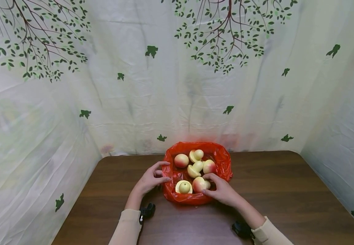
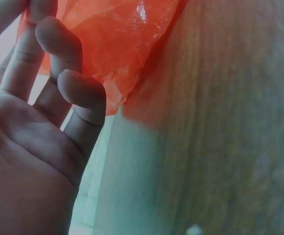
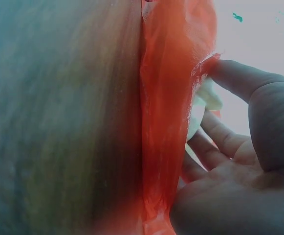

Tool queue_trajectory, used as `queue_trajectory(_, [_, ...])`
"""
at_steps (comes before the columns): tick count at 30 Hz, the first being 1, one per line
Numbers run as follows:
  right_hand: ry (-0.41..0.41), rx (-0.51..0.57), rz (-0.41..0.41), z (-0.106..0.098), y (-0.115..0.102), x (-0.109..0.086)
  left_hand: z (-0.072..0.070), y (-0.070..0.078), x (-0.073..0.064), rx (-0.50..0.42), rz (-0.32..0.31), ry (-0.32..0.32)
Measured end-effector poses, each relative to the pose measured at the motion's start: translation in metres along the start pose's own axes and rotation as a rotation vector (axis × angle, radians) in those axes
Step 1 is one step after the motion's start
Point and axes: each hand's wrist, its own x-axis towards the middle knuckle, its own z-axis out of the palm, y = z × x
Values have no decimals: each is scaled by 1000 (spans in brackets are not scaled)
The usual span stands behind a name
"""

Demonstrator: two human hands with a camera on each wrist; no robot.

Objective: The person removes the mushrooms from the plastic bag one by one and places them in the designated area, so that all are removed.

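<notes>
One red bag point(image 1: 227, 168) is sitting on one brown table point(image 1: 287, 204), holding three red-blushed fruits point(image 1: 181, 161) and several pale pieces point(image 1: 199, 154). The left hand point(image 1: 147, 180) is touching its rim, thumb and finger standing apart; whether the right hand point(image 1: 224, 192) is pinching the nearest fruit, I cannot tell.

Brown table point(image 1: 281, 190) (wood-grained), red plastic bag point(image 1: 224, 160) on it, mouth open

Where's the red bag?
In the head view, the red bag is on the table, left hand at its left edge, right hand over its near right edge.
</notes>
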Motion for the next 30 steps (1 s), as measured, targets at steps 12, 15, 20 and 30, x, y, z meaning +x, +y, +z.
queue_trajectory(12, [8, 44, -2, 1, 2, 1, 0, -1, 0, -6, -1, 0])
queue_trajectory(15, [7, 44, 1, 1, 1, 1, 0, -2, 0, -8, 0, -2])
queue_trajectory(20, [16, 52, 17, 0, -2, 1, 0, -3, 0, -9, -5, -1])
queue_trajectory(30, [77, 19, 27, -5, -12, -1, -1, -3, 0, 12, -13, -3])
